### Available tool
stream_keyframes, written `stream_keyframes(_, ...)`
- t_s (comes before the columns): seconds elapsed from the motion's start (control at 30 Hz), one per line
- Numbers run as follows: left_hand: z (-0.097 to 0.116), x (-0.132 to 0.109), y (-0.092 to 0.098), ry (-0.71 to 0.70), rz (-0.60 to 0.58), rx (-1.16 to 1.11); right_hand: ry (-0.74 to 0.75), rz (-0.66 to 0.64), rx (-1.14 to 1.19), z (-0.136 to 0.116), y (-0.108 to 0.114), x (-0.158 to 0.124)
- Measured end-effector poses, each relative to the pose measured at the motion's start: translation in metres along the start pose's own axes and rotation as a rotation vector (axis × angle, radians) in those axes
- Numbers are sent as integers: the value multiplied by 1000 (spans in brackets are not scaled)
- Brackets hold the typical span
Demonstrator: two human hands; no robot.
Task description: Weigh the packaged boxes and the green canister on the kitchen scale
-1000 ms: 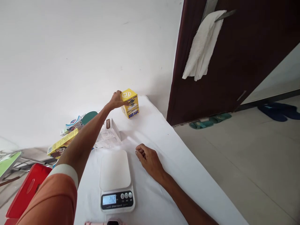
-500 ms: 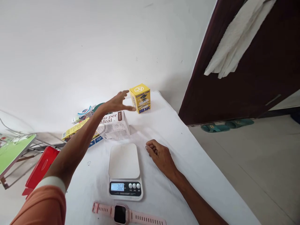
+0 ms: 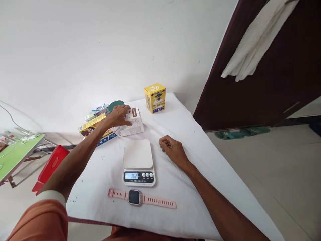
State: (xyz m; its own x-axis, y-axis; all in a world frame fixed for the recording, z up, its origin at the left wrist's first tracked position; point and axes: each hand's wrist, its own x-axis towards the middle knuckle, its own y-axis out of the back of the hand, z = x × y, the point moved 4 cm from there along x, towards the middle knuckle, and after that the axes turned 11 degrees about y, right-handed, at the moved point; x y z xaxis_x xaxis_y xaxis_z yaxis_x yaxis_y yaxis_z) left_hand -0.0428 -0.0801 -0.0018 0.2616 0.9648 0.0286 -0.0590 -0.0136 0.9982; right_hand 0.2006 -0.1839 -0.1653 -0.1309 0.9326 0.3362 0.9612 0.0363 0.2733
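My left hand (image 3: 119,116) reaches over the white "Su-per Meal" box (image 3: 136,125), thumb and fingers apart, holding nothing; whether it touches the box I cannot tell. A yellow carton (image 3: 155,98) marked "COME ON" stands upright at the far end of the table, apart from that hand. Resting on the cloth right of the scale, my right hand (image 3: 173,150) is loosely curled, with no object visible in it. The white kitchen scale (image 3: 138,154) has a bare plate, and its display reads 362. In front of it lies a pink-strapped smartwatch (image 3: 134,197).
Left of the white box are a yellow box (image 3: 91,126), a blue box (image 3: 106,138) and a green round thing (image 3: 115,104). A wall backs the white-covered table (image 3: 195,187). A red stool (image 3: 51,164) and green table (image 3: 21,157) stand left; slippers (image 3: 229,134) lie right.
My left hand has drawn back from beside the yellow carton to over the white box, moving left and nearer. My right hand stays curled by the scale. The camera view has shifted.
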Motion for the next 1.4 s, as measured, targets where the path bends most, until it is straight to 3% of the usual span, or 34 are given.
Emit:
stream_keyframes(0.23,14,-50,68,-33,193,-121,45,-5,-27,0,-1,1)
stream_keyframes(0.37,36,-92,83,-80,155,-93,52,-12,-14,0,-3,1)
stream_keyframes(0.57,58,-130,59,-157,41,-116,61,6,-26,-1,-2,1)
stream_keyframes(0.83,56,-122,25,-176,-69,-125,47,0,-31,-1,-2,1)
stream_keyframes(1.0,52,-126,26,-154,-60,-186,45,4,-43,-2,-2,2)
stream_keyframes(1.1,42,-143,37,-129,104,-306,45,-2,-43,-1,-2,3)
stream_keyframes(1.2,16,-167,36,13,458,-495,55,-2,-43,-1,-2,2)
stream_keyframes(1.3,-15,-193,0,249,739,-677,47,3,-23,0,-2,1)
stream_keyframes(1.33,-22,-200,-18,304,760,-724,42,6,-18,0,-2,0)
stream_keyframes(1.4,-33,-208,-57,371,671,-796,33,8,-11,1,-3,-1)
